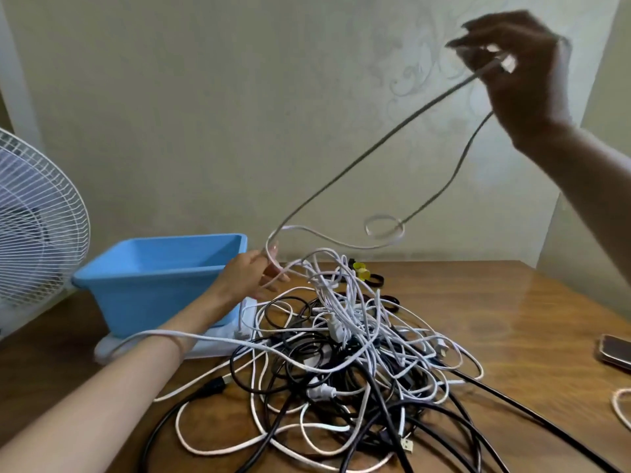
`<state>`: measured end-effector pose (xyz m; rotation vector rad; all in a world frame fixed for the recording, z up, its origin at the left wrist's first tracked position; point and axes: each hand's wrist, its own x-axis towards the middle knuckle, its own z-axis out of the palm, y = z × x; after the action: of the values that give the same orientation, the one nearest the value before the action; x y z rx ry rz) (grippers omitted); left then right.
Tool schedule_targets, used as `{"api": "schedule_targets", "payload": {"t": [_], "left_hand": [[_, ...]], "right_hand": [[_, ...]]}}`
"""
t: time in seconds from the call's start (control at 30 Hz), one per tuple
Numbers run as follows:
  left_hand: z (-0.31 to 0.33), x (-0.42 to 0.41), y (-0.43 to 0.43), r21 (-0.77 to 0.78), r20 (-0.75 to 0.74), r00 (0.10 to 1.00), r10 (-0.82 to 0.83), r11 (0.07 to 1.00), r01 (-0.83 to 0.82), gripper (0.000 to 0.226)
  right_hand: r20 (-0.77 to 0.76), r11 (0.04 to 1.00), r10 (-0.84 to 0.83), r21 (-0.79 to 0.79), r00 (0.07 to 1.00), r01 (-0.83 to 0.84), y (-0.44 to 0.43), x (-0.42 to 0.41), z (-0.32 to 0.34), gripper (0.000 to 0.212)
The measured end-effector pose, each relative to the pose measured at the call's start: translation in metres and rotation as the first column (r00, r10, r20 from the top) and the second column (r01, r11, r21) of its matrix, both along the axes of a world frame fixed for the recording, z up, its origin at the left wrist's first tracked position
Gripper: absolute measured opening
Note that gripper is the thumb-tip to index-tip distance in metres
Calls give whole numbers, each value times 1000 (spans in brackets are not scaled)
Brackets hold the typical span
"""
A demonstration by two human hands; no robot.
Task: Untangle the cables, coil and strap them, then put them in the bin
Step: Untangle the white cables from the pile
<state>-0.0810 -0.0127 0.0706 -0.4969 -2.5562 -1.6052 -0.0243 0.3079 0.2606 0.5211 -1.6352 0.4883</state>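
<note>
Holding 1 pale cable (375,145) high above the table (512,319), the right hand (522,73) pinches its plug end so that the length hangs free of the pile (358,353) and its crossings show. The left hand (249,274) grips the same cable lower down, just in front of the bin (150,288), which draws the span between the 2 hands straight. Black and white cables lie knotted in the pile, beside the bin. No cable shows inside the bin, so untangling appears barely begun. Dark straps (375,279) lie behind the pile, within reach.
</note>
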Motion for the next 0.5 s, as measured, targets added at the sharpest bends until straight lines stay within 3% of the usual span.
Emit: {"api": "schedule_targets", "payload": {"t": [0.07,0.13,0.23,0.3,0.43,0.5], "left_hand": [[2,-2,-2,45,219,976,8,999,-18,66],[2,-3,-5,61,301,954,-7,998,-12,63],[-2,-6,1,99,7,998,62,993,-62,29],[1,-4,10,159,-127,988,90,985,-69,31],[24,7,23,325,-82,996,29,946,-1,35],[38,10,27,503,76,986,-150,859,92,44]], "right_hand": [[-24,997,14,-74,1000,-16,7,6,11,14],[6,967,114,-228,994,-109,10,16,20,14],[208,919,329,-295,921,-261,13,12,15,11],[351,915,380,-279,856,-292,6,5,1,11],[519,906,423,-220,743,-362,-14,2,-23,59],[594,875,474,-240,649,-419,-27,-2,-36,57]]}}
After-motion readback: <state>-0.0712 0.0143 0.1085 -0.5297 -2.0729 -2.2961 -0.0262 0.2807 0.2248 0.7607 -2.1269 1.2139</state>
